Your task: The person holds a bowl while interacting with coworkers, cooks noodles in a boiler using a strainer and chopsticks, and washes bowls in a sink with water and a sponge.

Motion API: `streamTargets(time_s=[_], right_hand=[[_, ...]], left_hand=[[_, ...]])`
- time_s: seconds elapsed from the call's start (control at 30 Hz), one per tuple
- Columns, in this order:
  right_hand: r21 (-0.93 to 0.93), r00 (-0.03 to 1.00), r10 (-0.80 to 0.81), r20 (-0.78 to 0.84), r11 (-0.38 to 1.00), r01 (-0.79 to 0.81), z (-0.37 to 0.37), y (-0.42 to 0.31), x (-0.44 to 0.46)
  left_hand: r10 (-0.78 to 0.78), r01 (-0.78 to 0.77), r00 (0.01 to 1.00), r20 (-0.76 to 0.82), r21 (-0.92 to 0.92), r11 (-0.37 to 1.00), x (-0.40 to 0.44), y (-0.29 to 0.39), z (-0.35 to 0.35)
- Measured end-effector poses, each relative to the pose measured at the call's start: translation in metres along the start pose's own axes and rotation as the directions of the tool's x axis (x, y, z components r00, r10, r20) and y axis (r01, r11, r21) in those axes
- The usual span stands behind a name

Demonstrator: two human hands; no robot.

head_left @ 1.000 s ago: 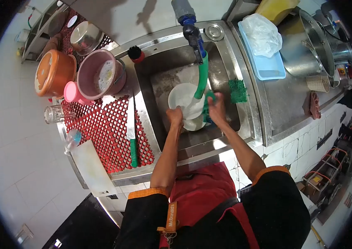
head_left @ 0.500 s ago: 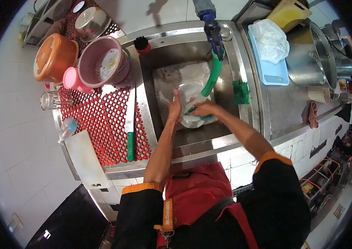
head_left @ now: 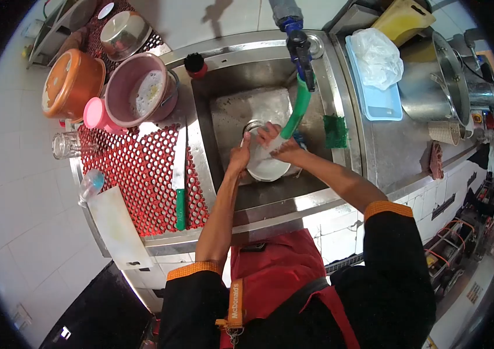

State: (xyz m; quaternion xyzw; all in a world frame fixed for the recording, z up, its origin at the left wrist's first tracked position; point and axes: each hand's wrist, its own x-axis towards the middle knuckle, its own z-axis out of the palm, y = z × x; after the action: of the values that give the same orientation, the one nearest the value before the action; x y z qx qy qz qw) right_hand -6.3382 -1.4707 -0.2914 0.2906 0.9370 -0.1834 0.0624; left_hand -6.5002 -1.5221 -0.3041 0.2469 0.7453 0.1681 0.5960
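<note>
Inside the steel sink (head_left: 224, 192), my left hand (head_left: 240, 158) grips the left side of a pale, round container (head_left: 270, 170). My right hand (head_left: 279, 145) lies over the same container with its fingers spread, near the mouth of the green hose (head_left: 298, 107). Water appears to run from the hose over my right hand. A round metal rim (head_left: 254, 124) shows just beyond my left thumb; whether it belongs to the container I cannot tell. Something bluish, partly hidden, lies right of the hose.
A green scouring pad (head_left: 335, 131) rests on the sink's right rim, and a black-bristled brush (head_left: 195, 64) stands at its back left corner. On the left, a green-handled knife (head_left: 180, 174) lies on the red mat (head_left: 136, 174) by a bucket (head_left: 142, 90). A blue tray (head_left: 384, 104) sits right.
The green scrubber that was in my right hand no longer shows there. My right hand has opened and moved up slightly, under the hose. The view has shifted a little.
</note>
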Motion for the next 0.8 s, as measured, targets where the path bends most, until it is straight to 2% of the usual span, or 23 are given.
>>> streamTargets(time_s=[0.03,0.07,0.1,0.13,0.17,0.2,0.23,0.27,0.3,0.33,0.37,0.4,0.43,0.47,0.5,0.53,0.57,0.6,0.63,0.7,0.73,0.77,0.8], right_hand=[[0.053,0.993,0.109,0.048,0.992,-0.112,-0.047,-0.026,-0.001],[0.049,0.993,0.111,0.049,0.992,-0.113,-0.038,-0.036,0.005],[0.297,0.970,0.242,-0.032,0.929,-0.222,-0.016,-0.042,0.012],[0.532,0.922,0.380,-0.076,0.797,-0.285,0.016,-0.041,0.017],[0.514,0.936,0.238,-0.259,0.855,-0.075,0.090,-0.016,0.029],[0.517,0.937,0.239,-0.257,0.853,-0.075,0.131,0.003,0.026],[0.496,0.966,0.258,0.010,0.837,-0.229,0.159,0.025,0.019],[0.438,0.921,0.272,0.281,0.817,-0.375,0.171,0.040,0.012],[0.278,0.923,0.320,0.213,0.886,-0.371,0.145,0.049,0.008],[0.279,0.924,0.321,0.208,0.886,-0.370,0.106,0.049,-0.003],[0.539,0.962,0.273,0.021,0.807,-0.241,0.055,0.046,-0.016],[0.734,0.949,0.263,-0.172,0.677,-0.054,0.020,0.042,-0.030],[0.849,0.895,0.447,-0.002,0.474,-0.235,0.006,0.037,-0.041],[0.897,0.795,0.574,0.196,0.223,-0.383,-0.002,0.029,-0.054],[0.938,0.742,0.615,0.266,0.011,-0.346,-0.009,0.023,-0.067],[0.938,0.691,0.635,0.344,-0.197,-0.285,-0.017,0.017,-0.077],[0.940,0.693,0.638,0.336,-0.187,-0.284,-0.027,0.011,-0.086],[0.914,0.644,0.656,0.393,-0.357,-0.195,-0.037,0.003,-0.095],[0.854,0.596,0.658,0.460,-0.512,-0.093,-0.046,-0.003,-0.103],[0.820,0.560,0.664,0.496,-0.570,-0.050,-0.061,-0.015,-0.111],[0.779,0.524,0.662,0.536,-0.627,-0.004,-0.062,-0.022,-0.116],[0.770,0.512,0.658,0.552,-0.639,-0.010,-0.060,-0.027,-0.120],[0.746,0.581,0.628,0.518,-0.663,0.052,-0.060,-0.028,-0.121]], left_hand=[[0.003,-0.003,1.000,0.005,-0.002,1.000,-0.004,0.004,0.002],[-0.051,0.054,0.998,0.031,-0.126,0.991,-0.014,0.012,0.002],[-0.102,0.114,0.993,0.061,-0.241,0.964,-0.018,0.017,0.001],[-0.101,0.114,0.993,0.062,-0.241,0.964,-0.009,0.011,0.000],[-0.024,0.033,0.999,0.048,-0.216,0.976,0.009,0.003,-0.002],[0.046,-0.038,0.998,0.035,-0.189,0.981,0.022,-0.009,-0.003],[0.106,-0.106,0.994,-0.015,-0.269,0.957,0.028,-0.012,-0.002],[0.103,-0.103,0.995,-0.013,-0.264,0.959,0.046,-0.025,0.005],[0.012,-0.040,0.995,-0.103,-0.281,0.959,0.071,-0.046,0.016],[-0.068,0.006,0.979,-0.193,-0.304,0.953,0.087,-0.051,0.023],[-0.207,0.091,0.941,-0.266,-0.391,0.916,0.060,-0.021,0.024],[-0.199,0.084,0.943,-0.267,-0.390,0.917,0.061,-0.017,0.027],[-0.167,0.026,0.947,-0.276,-0.450,0.893,0.065,-0.013,0.029],[-0.137,-0.029,0.949,-0.286,-0.509,0.860,0.069,-0.010,0.032],[-0.198,-0.007,0.936,-0.290,-0.580,0.815,0.079,-0.006,0.035],[-0.190,-0.014,0.939,-0.288,-0.582,0.813,0.082,0.000,0.035],[-0.202,-0.023,0.957,-0.207,-0.752,0.658,0.084,0.006,0.034],[-0.197,-0.014,0.973,-0.120,-0.882,0.471,0.090,0.007,0.035],[-0.197,-0.009,0.974,-0.115,-0.883,0.470,0.102,0.002,0.037],[-0.067,-0.031,0.996,-0.062,-0.919,0.392,0.147,-0.026,0.044],[-0.080,-0.015,0.995,-0.051,-0.918,0.395,0.148,-0.028,0.043],[-0.101,0.004,0.994,-0.048,-0.888,0.460,0.145,-0.030,0.040],[-0.117,0.021,0.992,-0.047,-0.853,0.521,0.152,-0.037,0.041]])
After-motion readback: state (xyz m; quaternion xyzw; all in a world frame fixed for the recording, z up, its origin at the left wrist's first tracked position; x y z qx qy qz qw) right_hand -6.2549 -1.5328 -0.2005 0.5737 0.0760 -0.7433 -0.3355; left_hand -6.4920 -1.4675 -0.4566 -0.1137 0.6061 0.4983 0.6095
